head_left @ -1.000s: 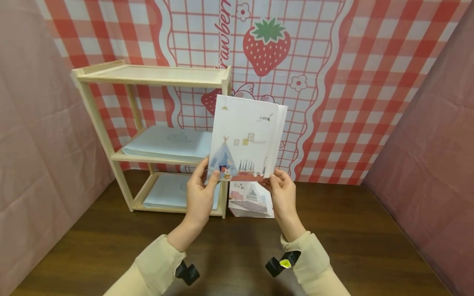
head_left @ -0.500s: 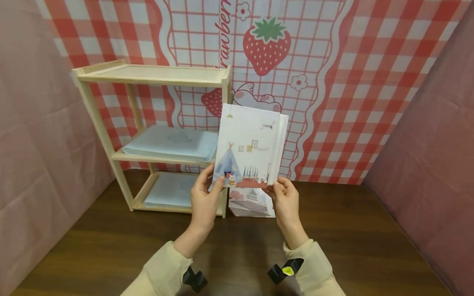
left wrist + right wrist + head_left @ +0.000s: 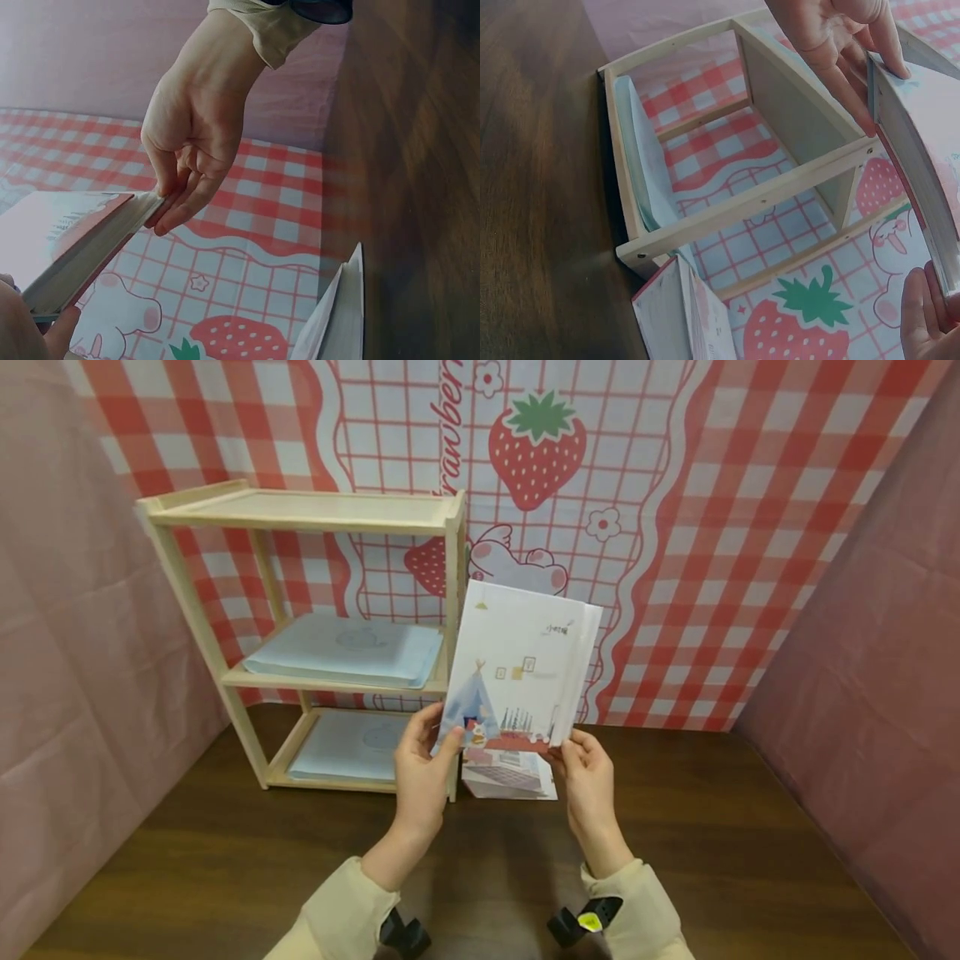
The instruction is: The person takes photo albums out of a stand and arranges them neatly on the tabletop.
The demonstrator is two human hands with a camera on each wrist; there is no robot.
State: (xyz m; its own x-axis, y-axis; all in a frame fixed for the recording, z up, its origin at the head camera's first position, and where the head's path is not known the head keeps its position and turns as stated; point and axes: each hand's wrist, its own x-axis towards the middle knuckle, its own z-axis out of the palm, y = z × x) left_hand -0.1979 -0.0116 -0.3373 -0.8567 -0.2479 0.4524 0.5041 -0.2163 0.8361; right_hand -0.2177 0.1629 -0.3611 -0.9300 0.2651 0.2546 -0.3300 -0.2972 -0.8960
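A white book [image 3: 517, 668] with a printed blue tent on its cover is held up over the table by both hands. My left hand [image 3: 420, 781] grips its lower left corner, thumb on the cover and fingers behind. My right hand [image 3: 591, 789] pinches the lower right corner near the spine-like edge strip. Both wrist views show the page block of this thick book [image 3: 919, 142] from its edge, a hand at either end. Behind it, a second book [image 3: 510, 781] with a printed sofa and tent stands against the shelf's right side, partly covered by the held one.
A three-tier wooden shelf [image 3: 307, 510] stands at the back left. Pale blue books lie on its middle tier [image 3: 345, 647] and its bottom tier [image 3: 337, 747]. A checked strawberry cloth [image 3: 675, 543] hangs behind, and pink cloth [image 3: 862, 652] borders the wooden table [image 3: 675, 852].
Both hands have carried the white book a little down and to the right, and it leans slightly more to the right. More of the cloth's print shows above it.
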